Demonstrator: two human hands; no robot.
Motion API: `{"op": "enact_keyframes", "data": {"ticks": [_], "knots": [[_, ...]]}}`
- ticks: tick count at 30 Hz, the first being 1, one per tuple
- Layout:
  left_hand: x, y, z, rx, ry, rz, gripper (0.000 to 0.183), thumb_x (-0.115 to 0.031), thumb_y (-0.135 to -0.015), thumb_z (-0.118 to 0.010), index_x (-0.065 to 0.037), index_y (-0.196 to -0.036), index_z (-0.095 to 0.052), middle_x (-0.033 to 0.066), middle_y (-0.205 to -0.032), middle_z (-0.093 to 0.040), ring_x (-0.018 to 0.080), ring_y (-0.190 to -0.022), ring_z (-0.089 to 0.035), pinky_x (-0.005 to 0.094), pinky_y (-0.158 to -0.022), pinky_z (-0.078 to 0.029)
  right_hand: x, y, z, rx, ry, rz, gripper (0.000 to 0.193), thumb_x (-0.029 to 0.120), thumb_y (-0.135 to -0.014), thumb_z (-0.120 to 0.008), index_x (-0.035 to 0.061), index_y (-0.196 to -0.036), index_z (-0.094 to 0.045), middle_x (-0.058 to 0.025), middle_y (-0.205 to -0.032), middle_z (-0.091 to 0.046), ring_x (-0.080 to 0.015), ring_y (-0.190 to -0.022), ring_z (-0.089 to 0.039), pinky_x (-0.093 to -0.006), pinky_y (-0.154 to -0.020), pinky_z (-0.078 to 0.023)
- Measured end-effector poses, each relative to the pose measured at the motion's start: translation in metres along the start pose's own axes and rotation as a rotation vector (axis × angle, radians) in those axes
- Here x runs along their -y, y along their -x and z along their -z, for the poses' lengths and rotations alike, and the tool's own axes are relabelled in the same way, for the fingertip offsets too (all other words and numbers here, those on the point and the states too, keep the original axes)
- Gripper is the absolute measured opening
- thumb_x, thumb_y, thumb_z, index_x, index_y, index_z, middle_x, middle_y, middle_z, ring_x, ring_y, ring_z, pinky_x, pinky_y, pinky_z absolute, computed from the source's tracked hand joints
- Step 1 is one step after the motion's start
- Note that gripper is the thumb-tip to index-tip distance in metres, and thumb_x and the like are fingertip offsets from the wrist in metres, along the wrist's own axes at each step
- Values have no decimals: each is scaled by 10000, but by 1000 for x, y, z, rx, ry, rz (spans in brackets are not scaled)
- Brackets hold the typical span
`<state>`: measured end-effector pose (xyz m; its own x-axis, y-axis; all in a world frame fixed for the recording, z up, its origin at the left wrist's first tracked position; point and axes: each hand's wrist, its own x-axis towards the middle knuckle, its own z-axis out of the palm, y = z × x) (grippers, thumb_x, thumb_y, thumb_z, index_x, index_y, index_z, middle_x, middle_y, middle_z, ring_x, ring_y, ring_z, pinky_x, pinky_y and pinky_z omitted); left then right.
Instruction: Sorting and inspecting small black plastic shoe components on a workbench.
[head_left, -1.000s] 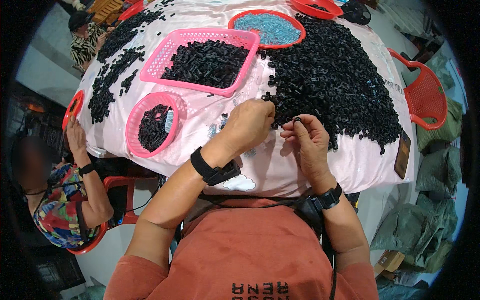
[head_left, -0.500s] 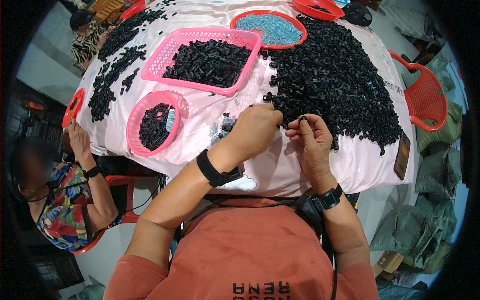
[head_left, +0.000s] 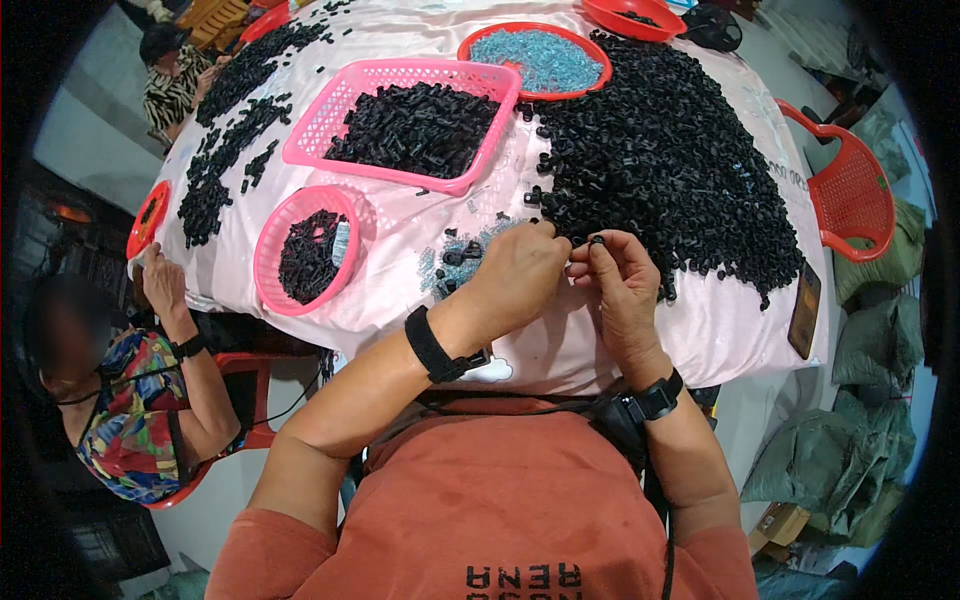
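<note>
My right hand [head_left: 628, 285] pinches a small black plastic piece [head_left: 597, 240] between thumb and fingers at the near edge of a wide heap of black plastic pieces [head_left: 650, 150]. Close beside it, my left hand [head_left: 522, 270] is closed, knuckles up, its fingertips almost meeting the right ones. Whatever it grips is hidden behind those fingers. Just left of that hand lies a small scatter of clear bluish pieces [head_left: 432, 270], with a few black pieces [head_left: 460, 252] among them.
A pink rectangular basket [head_left: 310, 150] and a round pink basket [head_left: 268, 270] hold black pieces. Clear bluish pieces fill a red tray [head_left: 607, 75]. A phone [head_left: 803, 312] lies at the table's right edge. Two people sit along the left side; a red chair [head_left: 855, 185] stands right.
My left hand has shifted slightly right and down, closer to the right hand, uncovering more of the clear pieces. My right hand has barely moved and keeps its pinch.
</note>
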<state>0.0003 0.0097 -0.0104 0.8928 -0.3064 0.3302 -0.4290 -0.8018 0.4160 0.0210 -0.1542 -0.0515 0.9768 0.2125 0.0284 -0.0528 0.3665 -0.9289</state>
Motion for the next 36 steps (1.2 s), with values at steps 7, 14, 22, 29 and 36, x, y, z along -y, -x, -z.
{"op": "enact_keyframes", "data": {"ticks": [7, 14, 22, 29, 36], "knots": [[0, -10, 12, -165, 252, 130, 66, -44, -815, -635, 8, -837, -599, 207, -742, -644, 378, -696, -668, 447, -630, -517, 3, 1, -1, 21, 52, -5, 134, 71, -989, -603, 4, -1104, -605, -74, -934, -700, -120, -797, -693, -221, -674, -552], [-8, -11, 15, -142, 368, 61, 94, -35, -883, -601, 14, -959, -628, 212, -764, -654, 376, -715, -682, 411, -640, -531, 5, 4, -2, 108, 124, 16, 154, 52, -992, -592, -1, -1133, -627, -30, -997, -671, -91, -874, -649, -244, -802, -554], [-8, -12, 11, -176, 303, 90, 111, -64, -904, -612, 14, -981, -628, 207, -808, -667, 364, -763, -686, 414, -677, -531, 8, 4, -1, 136, 140, -34, 174, 72, -999, -591, -11, -1144, -641, -30, -994, -687, -83, -866, -646, -234, -772, -540], [-11, -12, 6, -219, 407, 131, 120, -93, -900, -649, 14, -954, -641, 164, -850, -648, 277, -753, -661, 360, -679, -520, 5, 3, -2, 112, 162, -4, 158, 111, -1002, -596, 8, -1103, -660, -22, -929, -705, -79, -765, -668, -213, -656, -532], [-9, -12, 3, -288, 341, 52, 89, -75, -888, -668, 12, -899, -655, 150, -830, -625, 294, -737, -641, 369, -663, -507, 11, 4, 0, 140, 134, -48, 184, 142, -1010, -595, 12, -1115, -671, -19, -928, -709, -75, -761, -668, -208, -633, -519]]}}
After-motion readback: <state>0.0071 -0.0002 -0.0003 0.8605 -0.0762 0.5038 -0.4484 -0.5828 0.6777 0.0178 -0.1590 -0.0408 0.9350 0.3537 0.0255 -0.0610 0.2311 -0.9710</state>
